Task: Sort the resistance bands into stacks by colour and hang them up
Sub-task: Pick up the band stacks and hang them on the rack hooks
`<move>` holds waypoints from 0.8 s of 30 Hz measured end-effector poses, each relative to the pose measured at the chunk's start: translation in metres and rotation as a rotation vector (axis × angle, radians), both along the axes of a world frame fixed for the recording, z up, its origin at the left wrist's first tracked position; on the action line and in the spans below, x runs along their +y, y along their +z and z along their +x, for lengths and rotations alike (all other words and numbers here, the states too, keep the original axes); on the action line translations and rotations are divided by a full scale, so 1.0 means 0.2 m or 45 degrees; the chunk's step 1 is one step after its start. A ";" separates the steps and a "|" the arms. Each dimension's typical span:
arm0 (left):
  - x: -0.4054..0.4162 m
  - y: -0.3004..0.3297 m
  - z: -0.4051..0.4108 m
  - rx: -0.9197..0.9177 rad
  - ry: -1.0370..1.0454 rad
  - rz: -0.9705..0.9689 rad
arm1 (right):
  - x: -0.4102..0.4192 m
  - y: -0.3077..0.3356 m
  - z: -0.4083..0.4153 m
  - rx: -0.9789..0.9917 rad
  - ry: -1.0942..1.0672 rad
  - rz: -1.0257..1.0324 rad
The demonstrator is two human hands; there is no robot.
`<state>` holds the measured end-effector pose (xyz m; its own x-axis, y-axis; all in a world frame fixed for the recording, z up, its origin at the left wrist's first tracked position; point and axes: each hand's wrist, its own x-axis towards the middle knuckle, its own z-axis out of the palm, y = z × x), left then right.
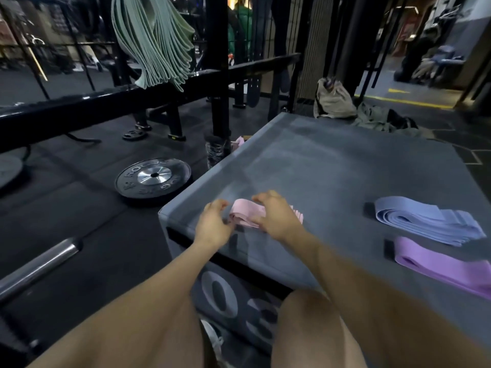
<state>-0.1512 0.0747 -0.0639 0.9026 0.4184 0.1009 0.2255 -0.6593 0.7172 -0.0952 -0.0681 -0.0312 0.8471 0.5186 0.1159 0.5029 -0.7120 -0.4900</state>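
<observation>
Both hands, left [212, 225] and right [276, 216], close their grip on the pink bands [245, 213] at the surface [305, 160] near edge, evidently squaring the stack for hanging beside the green bands [156, 41] on the rack.

A large grey padded box [332, 166] with big pale numerals on its front face stands on the dark rubber gym floor [79, 208]. Just beside its left edge a black round weight plate [153, 178] with a silver hub lies flat. Nearer, at lower left, the chrome end of a steel barbell [39, 264] rests on the floor. A black steel rack frame [218, 67] rises behind, its horizontal bar crossing the upper left. Beyond the box's far corner a beige cloth bag [333, 100] sits upright, with a crumpled olive-green garment [377, 119] lying just beside it. A yellow line [406, 102] marks the floor farther back.
</observation>
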 end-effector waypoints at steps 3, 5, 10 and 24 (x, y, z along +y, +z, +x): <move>0.01 -0.03 0.02 -0.034 0.003 -0.098 | 0.05 -0.03 0.01 -0.012 0.049 0.043; 0.00 -0.03 0.02 -0.049 -0.024 -0.151 | 0.08 -0.05 0.01 -0.021 0.059 0.088; 0.00 -0.03 0.06 -0.100 -0.036 -0.255 | 0.08 -0.11 0.04 -0.022 0.041 0.123; -0.01 -0.05 0.11 -0.158 -0.028 -0.204 | 0.08 -0.11 0.05 -0.126 0.061 -0.069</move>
